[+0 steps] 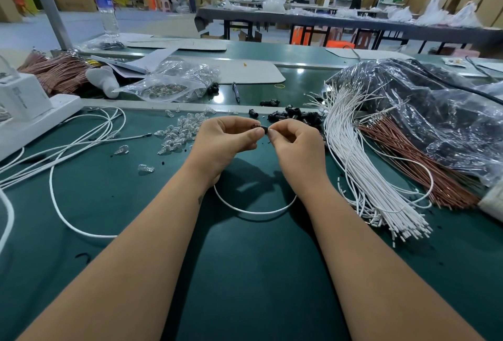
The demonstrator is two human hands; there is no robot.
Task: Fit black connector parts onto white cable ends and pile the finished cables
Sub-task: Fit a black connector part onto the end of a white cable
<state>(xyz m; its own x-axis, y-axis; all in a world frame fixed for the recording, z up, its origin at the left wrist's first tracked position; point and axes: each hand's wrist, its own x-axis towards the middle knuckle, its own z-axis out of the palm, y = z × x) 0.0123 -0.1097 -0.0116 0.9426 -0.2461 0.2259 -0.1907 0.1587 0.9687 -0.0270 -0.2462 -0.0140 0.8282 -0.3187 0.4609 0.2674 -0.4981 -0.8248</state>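
Here a small black connector part point(261, 129) sits right between the two hands, raised above the green tabletop point(245, 272) near the middle of the scene. The left hand point(228, 140) pinches it between thumb and curled fingers, and the right hand point(295, 144) pinches at its right end with its own fingertips, the two hands almost touching. A white cable point(254, 211) hangs in a loop beneath the wrists and rests on the tabletop; its ends run up behind the hands, where they are hidden.

Just beyond the hands, to the far right, lies a scatter of loose black connectors point(295, 116). To the far left of the hands lies a heap of small clear parts point(181, 131). On the right, a thick bundle of white cables point(362, 174) fans toward the near edge, with a bundle of brown wires point(413, 161) beside it. On the left, a few long white cables point(68, 150) curve across the tabletop.
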